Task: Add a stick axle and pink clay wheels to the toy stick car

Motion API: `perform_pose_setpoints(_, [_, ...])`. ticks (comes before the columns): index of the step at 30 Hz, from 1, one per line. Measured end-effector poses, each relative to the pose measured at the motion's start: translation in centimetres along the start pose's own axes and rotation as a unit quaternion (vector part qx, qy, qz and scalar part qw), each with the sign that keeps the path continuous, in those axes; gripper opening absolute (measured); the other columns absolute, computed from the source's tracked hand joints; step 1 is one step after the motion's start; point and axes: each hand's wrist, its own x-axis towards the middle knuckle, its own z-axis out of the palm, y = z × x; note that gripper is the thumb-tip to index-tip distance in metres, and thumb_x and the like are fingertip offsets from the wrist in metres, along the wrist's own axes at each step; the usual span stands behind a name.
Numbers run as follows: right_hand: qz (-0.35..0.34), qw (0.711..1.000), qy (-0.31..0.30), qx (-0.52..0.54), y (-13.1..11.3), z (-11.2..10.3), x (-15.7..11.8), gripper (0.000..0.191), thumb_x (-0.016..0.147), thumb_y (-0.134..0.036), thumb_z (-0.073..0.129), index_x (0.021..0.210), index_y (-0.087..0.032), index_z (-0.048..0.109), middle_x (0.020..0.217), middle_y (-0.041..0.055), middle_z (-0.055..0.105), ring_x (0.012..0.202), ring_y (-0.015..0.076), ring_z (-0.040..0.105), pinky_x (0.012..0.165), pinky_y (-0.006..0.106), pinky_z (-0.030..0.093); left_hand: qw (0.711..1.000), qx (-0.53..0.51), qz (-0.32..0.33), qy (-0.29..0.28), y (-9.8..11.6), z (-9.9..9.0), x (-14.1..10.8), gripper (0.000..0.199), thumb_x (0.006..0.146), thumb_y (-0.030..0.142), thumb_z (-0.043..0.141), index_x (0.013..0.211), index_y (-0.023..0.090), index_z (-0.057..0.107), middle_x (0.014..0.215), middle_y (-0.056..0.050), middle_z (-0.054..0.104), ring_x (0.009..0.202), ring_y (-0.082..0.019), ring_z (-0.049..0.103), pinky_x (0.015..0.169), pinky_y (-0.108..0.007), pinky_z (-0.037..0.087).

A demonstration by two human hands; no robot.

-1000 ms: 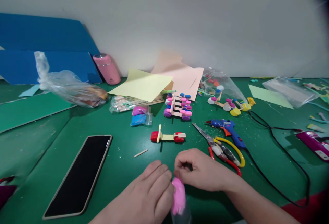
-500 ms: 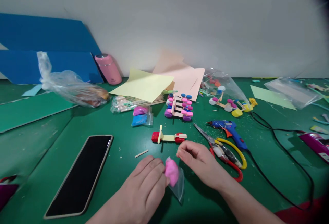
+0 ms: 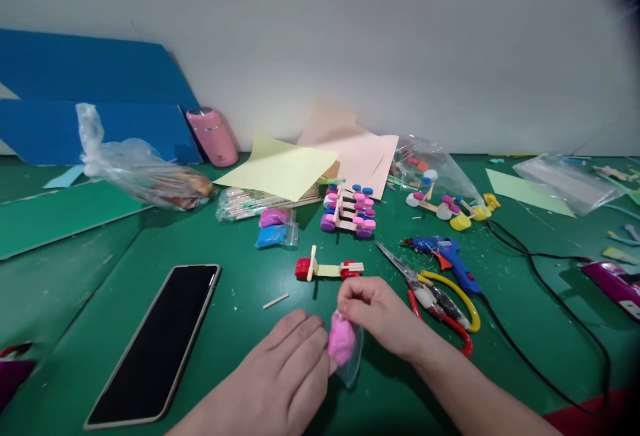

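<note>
My left hand (image 3: pixel 290 363) is closed on a lump of pink modelling clay (image 3: pixel 342 341) that bulges from a small clear plastic bag (image 3: pixel 353 373). At the top of the lump, the fingertips of my right hand (image 3: pixel 375 309) pinch its narrow tip. Just beyond my hands lies a small stick model (image 3: pixel 327 269) with red clay wheels and a pale upright stick. A short loose stick (image 3: pixel 276 301) rests on the table to its lower left. Behind it, several similar stick models (image 3: pixel 349 213) with purple, pink and blue wheels stand in a row.
Scissors (image 3: pixel 400 264) and a blue glue gun (image 3: pixel 445 249) with a black cord lie on the right. A phone (image 3: pixel 157 343) is at left. Bagged clay (image 3: pixel 273 235), yellow paper (image 3: pixel 280 163), a pink bottle (image 3: pixel 213 136) and a plastic bag (image 3: pixel 145 173) are farther back.
My right hand has moved down and left, from beside the pink clay to its tip, and now pinches it. The clay and my left hand have shifted slightly right.
</note>
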Motion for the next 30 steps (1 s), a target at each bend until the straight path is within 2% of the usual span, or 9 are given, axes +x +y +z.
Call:
perform_pose_setpoints(3, [-0.009, 0.998, 0.054, 0.021, 0.1, 0.4, -0.3, 0.015, 0.073, -0.019, 0.045, 0.058, -0.017, 0.043, 0.053, -0.0054, 0.038, 0.051, 0.0076, 0.033, 0.046, 0.019, 0.027, 0.998, -0.025, -0.05, 0.015, -0.6, -0.1, 0.2, 0.02, 0.083, 0.007, 0.038, 0.086, 0.012, 0.057, 0.083, -0.009, 0.066, 0.086, -0.02, 0.059, 0.091, -0.039, 0.04])
perform_pose_setpoints(7, [-0.025, 0.992, 0.112, 0.059, 0.4, 1.1, -0.7, 0.018, 0.075, -0.024, 0.048, 0.059, -0.017, 0.044, 0.054, -0.005, 0.039, 0.051, 0.0076, 0.034, 0.047, 0.019, 0.029, 0.965, -0.138, -0.21, 0.075, -0.5, 0.1, 0.6, 0.013, 0.078, 0.005, 0.047, 0.078, 0.017, 0.053, 0.073, -0.003, 0.062, 0.073, -0.014, 0.059, 0.077, -0.029, 0.046])
perform_pose_setpoints(9, [-0.028, 0.988, 0.137, 0.069, 0.5, 1.4, -0.8, 0.02, 0.076, -0.026, 0.049, 0.059, -0.016, 0.045, 0.053, -0.0055, 0.038, 0.05, 0.0072, 0.032, 0.045, 0.019, 0.027, 0.917, -0.205, -0.324, 0.11, 0.0, 0.5, 0.8, 0.011, 0.077, 0.008, 0.05, 0.079, 0.018, 0.052, 0.075, -0.002, 0.061, 0.074, -0.014, 0.059, 0.07, -0.025, 0.048])
perform_pose_setpoints(12, [-0.022, 0.987, 0.145, 0.068, 0.7, 1.8, -0.9, 0.022, 0.079, -0.028, 0.048, 0.06, -0.017, 0.044, 0.05, -0.0067, 0.036, 0.047, 0.0065, 0.03, 0.043, 0.018, 0.025, 0.819, -0.308, -0.467, 0.13, 0.9, 1.3, 1.4, 0.016, 0.076, 0.016, 0.055, 0.092, 0.02, 0.054, 0.085, -0.002, 0.063, 0.078, -0.015, 0.061, 0.069, -0.024, 0.05])
perform_pose_setpoints(15, [-0.013, 0.988, 0.136, 0.075, 0.9, 2.1, -1.1, 0.023, 0.08, -0.029, 0.047, 0.061, -0.017, 0.043, 0.047, -0.0076, 0.036, 0.044, 0.0062, 0.031, 0.042, 0.018, 0.024, 0.761, -0.381, -0.505, 0.148, 1.5, 2.2, 2.1, 0.014, 0.076, 0.018, 0.056, 0.09, 0.021, 0.059, 0.083, -0.002, 0.064, 0.075, -0.015, 0.061, 0.064, -0.023, 0.051])
perform_pose_setpoints(18, [-0.01, 0.986, 0.14, 0.095, 1.2, 2.3, -1.1, 0.024, 0.081, -0.029, 0.047, 0.06, -0.018, 0.042, 0.045, -0.008, 0.037, 0.043, 0.0062, 0.032, 0.042, 0.018, 0.025, 0.772, -0.381, -0.477, 0.177, 1.8, 2.7, 2.5, 0.01, 0.077, 0.016, 0.055, 0.079, 0.021, 0.063, 0.079, -0.001, 0.063, 0.075, -0.014, 0.059, 0.063, -0.021, 0.049])
perform_pose_setpoints(26, [-0.01, 0.977, 0.16, 0.14, 1.7, 2.8, -1.0, 0.026, 0.081, -0.029, 0.046, 0.058, -0.017, 0.042, 0.043, -0.0084, 0.035, 0.042, 0.0059, 0.028, 0.042, 0.019, 0.023, 0.9, -0.184, -0.38, 0.112, 1.7, 3.1, 1.8, 0.012, 0.076, 0.01, 0.054, 0.08, 0.014, 0.064, 0.076, -0.006, 0.062, 0.07, -0.015, 0.057, 0.066, -0.026, 0.045])
perform_pose_setpoints(28, [-0.023, 0.976, 0.162, 0.143, 1.7, 2.7, -1.0, 0.026, 0.082, -0.029, 0.045, 0.059, -0.018, 0.042, 0.045, -0.0082, 0.034, 0.042, 0.0061, 0.028, 0.042, 0.019, 0.023, 0.905, -0.18, -0.377, 0.083, 1.6, 3.1, 1.7, 0.011, 0.077, 0.012, 0.052, 0.075, 0.015, 0.062, 0.071, -0.005, 0.061, 0.066, -0.015, 0.055, 0.065, -0.027, 0.044])
perform_pose_setpoints(30, [-0.057, 0.975, 0.172, 0.131, 1.6, 2.4, -1.1, 0.025, 0.084, -0.029, 0.044, 0.061, -0.018, 0.043, 0.05, -0.0072, 0.036, 0.045, 0.0064, 0.03, 0.043, 0.019, 0.026, 0.88, -0.225, -0.415, 0.05, 1.5, 3.0, 1.7, 0.017, 0.079, 0.015, 0.048, 0.066, 0.015, 0.059, 0.063, -0.003, 0.057, 0.059, -0.014, 0.053, 0.058, -0.025, 0.043])
